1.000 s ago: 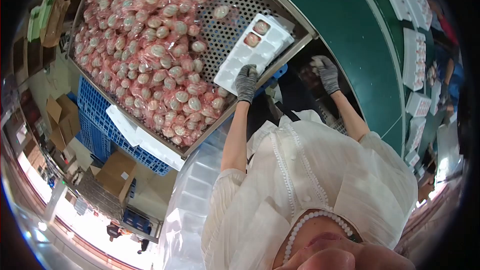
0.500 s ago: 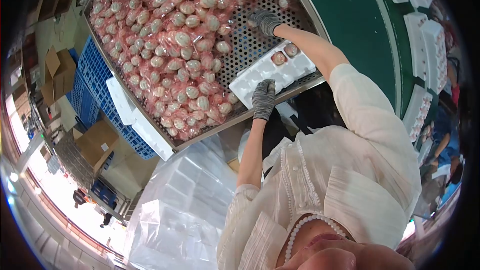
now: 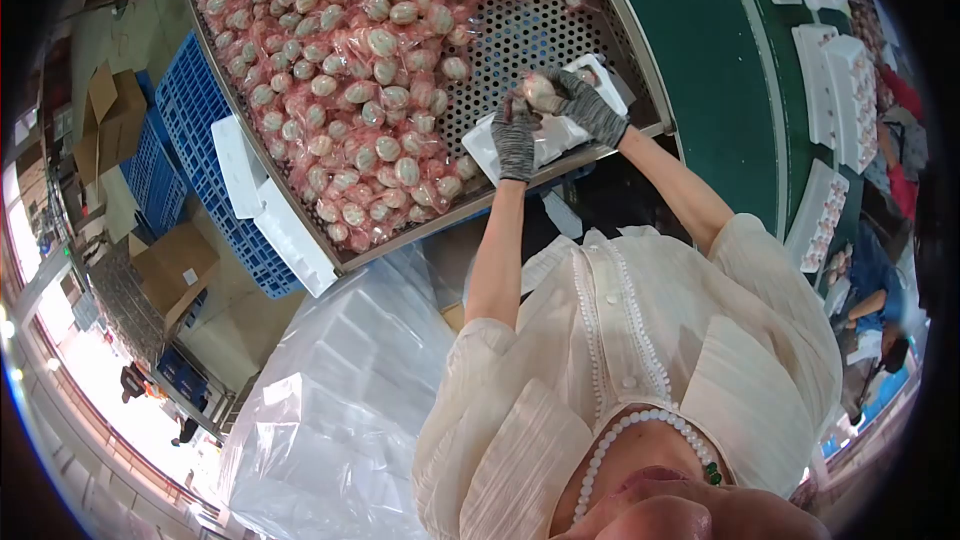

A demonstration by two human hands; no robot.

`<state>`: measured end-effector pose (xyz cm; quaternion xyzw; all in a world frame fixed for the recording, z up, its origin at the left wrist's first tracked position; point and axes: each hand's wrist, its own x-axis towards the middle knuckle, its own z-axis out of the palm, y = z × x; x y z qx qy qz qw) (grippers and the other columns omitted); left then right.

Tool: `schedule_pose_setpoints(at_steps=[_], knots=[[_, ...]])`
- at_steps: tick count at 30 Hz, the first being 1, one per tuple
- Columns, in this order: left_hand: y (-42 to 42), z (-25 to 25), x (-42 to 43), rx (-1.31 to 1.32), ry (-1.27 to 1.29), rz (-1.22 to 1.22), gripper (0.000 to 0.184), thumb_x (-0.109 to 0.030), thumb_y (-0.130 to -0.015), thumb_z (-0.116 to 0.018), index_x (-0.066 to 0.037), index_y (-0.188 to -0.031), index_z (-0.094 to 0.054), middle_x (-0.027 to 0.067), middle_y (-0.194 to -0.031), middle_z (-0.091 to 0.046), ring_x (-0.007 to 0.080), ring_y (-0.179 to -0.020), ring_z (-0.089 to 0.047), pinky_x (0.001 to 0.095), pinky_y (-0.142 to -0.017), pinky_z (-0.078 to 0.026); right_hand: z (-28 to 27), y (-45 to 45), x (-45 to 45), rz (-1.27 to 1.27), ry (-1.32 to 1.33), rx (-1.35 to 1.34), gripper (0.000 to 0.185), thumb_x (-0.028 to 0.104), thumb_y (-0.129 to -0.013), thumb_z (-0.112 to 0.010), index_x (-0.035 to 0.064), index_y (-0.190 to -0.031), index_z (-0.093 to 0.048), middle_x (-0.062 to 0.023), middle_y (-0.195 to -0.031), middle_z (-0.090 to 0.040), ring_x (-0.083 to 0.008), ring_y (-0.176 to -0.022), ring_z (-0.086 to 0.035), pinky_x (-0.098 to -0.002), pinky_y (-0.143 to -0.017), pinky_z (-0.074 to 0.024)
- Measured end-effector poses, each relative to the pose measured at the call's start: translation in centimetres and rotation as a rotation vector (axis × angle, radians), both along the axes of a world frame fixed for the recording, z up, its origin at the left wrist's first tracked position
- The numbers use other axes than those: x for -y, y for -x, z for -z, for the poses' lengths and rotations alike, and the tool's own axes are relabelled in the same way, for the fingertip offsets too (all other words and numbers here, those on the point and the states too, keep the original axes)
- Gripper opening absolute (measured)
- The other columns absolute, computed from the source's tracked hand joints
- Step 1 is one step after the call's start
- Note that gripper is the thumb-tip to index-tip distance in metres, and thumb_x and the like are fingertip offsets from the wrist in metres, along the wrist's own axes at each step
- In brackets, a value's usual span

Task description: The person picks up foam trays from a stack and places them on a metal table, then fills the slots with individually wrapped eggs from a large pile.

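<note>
Both of my hands wear grey striped gloves and meet above a white foam tray (image 3: 557, 140) near the edge of a perforated metal table (image 3: 505, 45). Closed around a wrapped round item (image 3: 540, 92) is my right hand (image 3: 590, 108), its fingers over the item's right side. My left hand (image 3: 514, 136) is beside that item, fingers bent toward it; whether its fingertips grip it cannot be made out. The hands cover much of the tray. A large heap of similar items in pink clear wrap (image 3: 350, 70) fills the table's left part.
A green conveyor (image 3: 700, 60) runs along the right, with filled white trays (image 3: 822, 215) beyond it. People stand at the far right. Blue crates (image 3: 205, 110), white foam trays (image 3: 295, 240) and cardboard boxes (image 3: 175, 265) are at left. Clear plastic sheeting (image 3: 340, 380) hangs below the table.
My right hand first reached from beside the table onto its perforated surface, then came back over the tray with a wrapped item. My left hand rose from the tray's edge toward the item.
</note>
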<state>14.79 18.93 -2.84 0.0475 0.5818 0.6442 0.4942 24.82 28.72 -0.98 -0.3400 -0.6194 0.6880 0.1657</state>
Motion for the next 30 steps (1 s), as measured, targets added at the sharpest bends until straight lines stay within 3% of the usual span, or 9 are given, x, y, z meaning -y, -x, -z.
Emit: schedule_pose_setpoints(at_steps=[5, 7, 11, 13, 18, 20, 22, 26, 30], knots=[[1.3, -1.1, 1.9, -0.052, 0.128, 0.172, 0.026, -0.018, -0.085, -0.047, -0.002, -0.106, -0.050, 0.0020, -0.067, -0.055, 0.0058, -0.046, -0.044, 0.0199, -0.042, -0.036, -2.5, -1.0, 0.7, -0.193, 0.349, 0.252, 0.047, 0.026, -0.071, -0.064, 0.0068, -0.111, -0.047, -0.0052, -0.098, -0.054, -0.0146, -0.088, -0.051, -0.0262, -0.076, -0.0424], [1.6, -0.9, 2.3, -0.273, 0.163, 0.266, 0.025, -0.013, -0.084, -0.048, -0.001, -0.105, -0.050, 0.0039, -0.072, -0.056, 0.0069, -0.049, -0.045, 0.0208, -0.043, -0.038, -1.5, -0.2, 1.7, -0.254, -0.089, 0.132, 0.046, 0.025, -0.071, -0.063, 0.0058, -0.110, -0.047, -0.0062, -0.097, -0.054, -0.0135, -0.083, -0.052, -0.0278, -0.072, -0.0436], [1.2, 1.8, 3.4, -0.702, 0.165, 0.166, 0.023, -0.007, -0.082, -0.046, 0.002, -0.103, -0.052, 0.0081, -0.084, -0.057, 0.0097, -0.063, -0.050, 0.0220, -0.056, -0.044, -2.6, 0.5, 4.1, -0.147, -0.259, 0.448, 0.046, 0.027, -0.069, -0.063, 0.0054, -0.106, -0.048, -0.0089, -0.093, -0.054, -0.0176, -0.083, -0.053, -0.0279, -0.075, -0.0426], [1.1, 1.1, 3.5, -0.285, 0.197, 0.169, 0.025, -0.012, -0.085, -0.045, 0.003, -0.103, -0.051, 0.0111, -0.091, -0.058, 0.0137, -0.076, -0.053, 0.0249, -0.070, -0.044, -2.2, 0.6, 4.7, -0.095, -0.215, 0.427, 0.047, 0.028, -0.067, -0.064, 0.0052, -0.106, -0.048, -0.0109, -0.090, -0.054, -0.0220, -0.084, -0.053, -0.0298, -0.077, -0.0421], [0.7, -0.4, 3.8, -0.363, 0.174, 0.207, 0.024, -0.010, -0.085, -0.044, 0.003, -0.105, -0.050, 0.0098, -0.092, -0.056, 0.0126, -0.079, -0.051, 0.0232, -0.070, -0.044, -2.0, 0.4, 5.3, -0.110, -0.738, 0.400, 0.052, 0.027, -0.064, -0.066, 0.0041, -0.106, -0.045, -0.0129, -0.098, -0.052, -0.0274, -0.091, -0.051, -0.0354, -0.079, -0.0411], [0.5, 0.0, 3.9, -0.286, 0.154, 0.181, 0.026, -0.012, -0.086, -0.044, 0.002, -0.107, -0.049, 0.0100, -0.093, -0.056, 0.0138, -0.079, -0.052, 0.0228, -0.070, -0.044, -2.3, 0.5, 5.7, -0.068, -0.747, 0.376, 0.053, 0.026, -0.063, -0.067, 0.0045, -0.107, -0.045, -0.0131, -0.099, -0.051, -0.0282, -0.092, -0.050, -0.0359, -0.080, -0.0407], [0.3, 1.0, 3.7, 0.141, -0.096, -0.074, 0.027, -0.009, -0.086, -0.043, 0.001, -0.110, -0.046, 0.0087, -0.098, -0.053, 0.0145, -0.084, -0.051, 0.0229, -0.073, -0.044, -3.2, 0.8, 6.1, -0.024, -0.755, 0.350, 0.054, 0.025, -0.062, -0.068, 0.0050, -0.107, -0.044, -0.0133, -0.101, -0.050, -0.0290, -0.093, -0.050, -0.0363, -0.081, -0.0404], [0.2, 2.3, 4.4, 0.373, -0.371, -0.070, 0.027, -0.013, -0.084, -0.046, -0.003, -0.109, -0.042, 0.0083, -0.103, -0.049, 0.0171, -0.090, -0.051, 0.0279, -0.078, -0.045, -5.1, 0.5, 6.6, 0.040, -0.690, 0.224, 0.055, 0.024, -0.062, -0.068, 0.0054, -0.108, -0.044, -0.0130, -0.101, -0.050, -0.0293, -0.096, -0.048, -0.0370, -0.083, -0.0388], [0.5, 3.0, 4.3, 0.543, -0.359, -0.033, 0.031, -0.023, -0.083, -0.049, -0.003, -0.107, -0.043, 0.0084, -0.102, -0.050, 0.0185, -0.091, -0.052, 0.0291, -0.078, -0.045, -6.0, 0.2, 6.9, 0.022, -0.672, 0.198, 0.054, 0.025, -0.063, -0.067, 0.0047, -0.108, -0.045, -0.0124, -0.104, -0.050, -0.0283, -0.098, -0.046, -0.0371, -0.085, -0.0376]])
